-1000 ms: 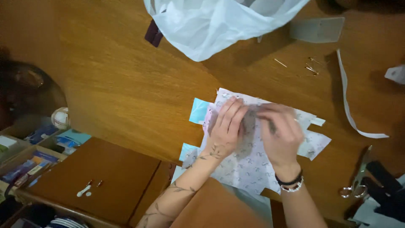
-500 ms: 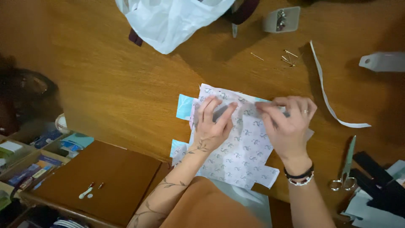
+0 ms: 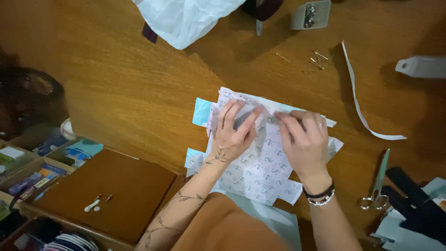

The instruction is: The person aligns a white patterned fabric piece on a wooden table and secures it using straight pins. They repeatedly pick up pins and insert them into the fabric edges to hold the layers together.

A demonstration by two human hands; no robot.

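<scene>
Head view shows my left hand (image 3: 234, 132) spread flat, fingers released, pressing down on the white patterned fabric piece with notched edges (image 3: 265, 162), which lies on the brown wooden tabletop (image 3: 139, 93) near the middle of the picture. My right hand (image 3: 302, 139) sits just beside it at 3 o'clock, fingertips pinched on a fold along the fabric's upper edge; the light is dim, so I cannot tell exactly what lies under those fingertips. A light-blue paper piece (image 3: 202, 111) pokes out from beneath the fabric at 9 o'clock. At 12 o'clock from the hands lies a crumpled white plastic bag (image 3: 186, 18). Loose metal pins (image 3: 318, 58) lie at 1 o'clock, a long white paper strip (image 3: 357, 107) at 2 o'clock, and silver scissors (image 3: 377, 183) at 4 o'clock, all apart from the fabric.
</scene>
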